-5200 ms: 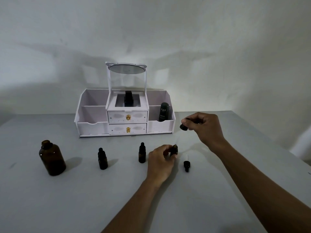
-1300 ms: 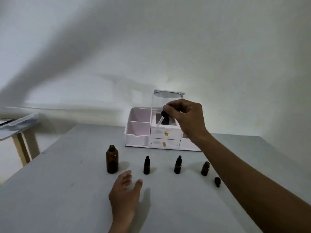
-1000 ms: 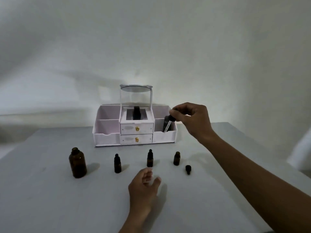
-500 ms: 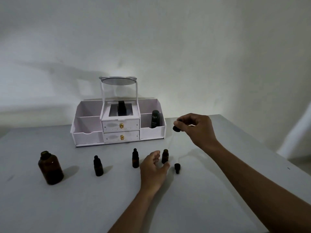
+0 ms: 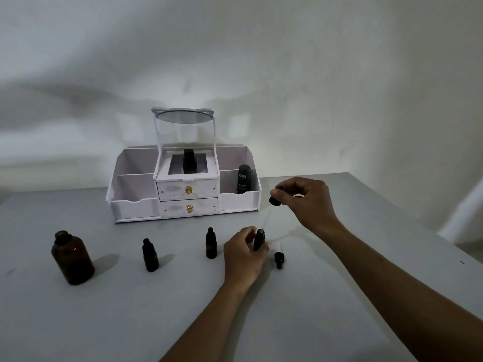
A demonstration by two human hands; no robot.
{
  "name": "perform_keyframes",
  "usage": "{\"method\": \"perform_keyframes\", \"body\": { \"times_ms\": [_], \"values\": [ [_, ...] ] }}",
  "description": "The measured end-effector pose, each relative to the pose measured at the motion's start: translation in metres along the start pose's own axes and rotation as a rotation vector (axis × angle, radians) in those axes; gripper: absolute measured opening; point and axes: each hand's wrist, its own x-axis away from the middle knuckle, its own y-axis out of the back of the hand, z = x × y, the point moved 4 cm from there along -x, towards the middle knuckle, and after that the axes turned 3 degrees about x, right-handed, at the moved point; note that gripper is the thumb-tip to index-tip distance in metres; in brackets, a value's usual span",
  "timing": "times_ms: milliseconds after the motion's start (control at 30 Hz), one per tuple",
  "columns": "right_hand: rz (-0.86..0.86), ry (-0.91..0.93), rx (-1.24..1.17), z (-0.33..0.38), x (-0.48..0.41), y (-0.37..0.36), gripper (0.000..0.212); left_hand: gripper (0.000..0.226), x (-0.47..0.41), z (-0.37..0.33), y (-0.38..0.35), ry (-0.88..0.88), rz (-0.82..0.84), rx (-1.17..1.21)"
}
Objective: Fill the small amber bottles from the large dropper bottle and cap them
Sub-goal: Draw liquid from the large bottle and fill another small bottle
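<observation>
The large amber bottle [image 5: 72,257] stands uncapped at the left of the grey table [image 5: 104,322]. Two small capped amber bottles [image 5: 150,255] [image 5: 211,243] stand in a row to its right. My left hand [image 5: 243,254] grips a third small bottle [image 5: 259,239], which is uncapped and slightly tilted. My right hand [image 5: 304,198] holds the large bottle's dropper [image 5: 274,200] by its black bulb above and to the right of that bottle; the faint glass tube slants down towards the bottle's mouth. A small black dropper cap [image 5: 279,259] lies on the table just right of my left hand.
A white cosmetic organiser [image 5: 183,190] with two drawers, a round mirror and a dark tube [image 5: 244,178] stands at the back of the table against the wall. The table's right edge runs close behind my right forearm.
My left hand has moved forward and closed on the uncapped small bottle. My right hand has brought the dropper down from in front of the organiser to just above that bottle.
</observation>
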Motion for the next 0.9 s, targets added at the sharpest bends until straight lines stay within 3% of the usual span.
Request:
{"method": "perform_keyframes", "body": {
  "times_ms": [133,633,900],
  "values": [
    [0.002,-0.005,0.003,-0.003,-0.001,-0.002,0.008,0.037,-0.001,0.002,-0.001,-0.033,-0.008,-0.024],
    [0.019,0.03,0.043,0.0,-0.002,-0.009,0.01,0.036,-0.003,0.002,-0.001,-0.052,-0.013,-0.064],
    [-0.037,0.082,-0.008,0.027,-0.002,0.002,0.006,0.059,0.009,0.0,0.01,0.042,0.104,-0.026]
  ]
}}
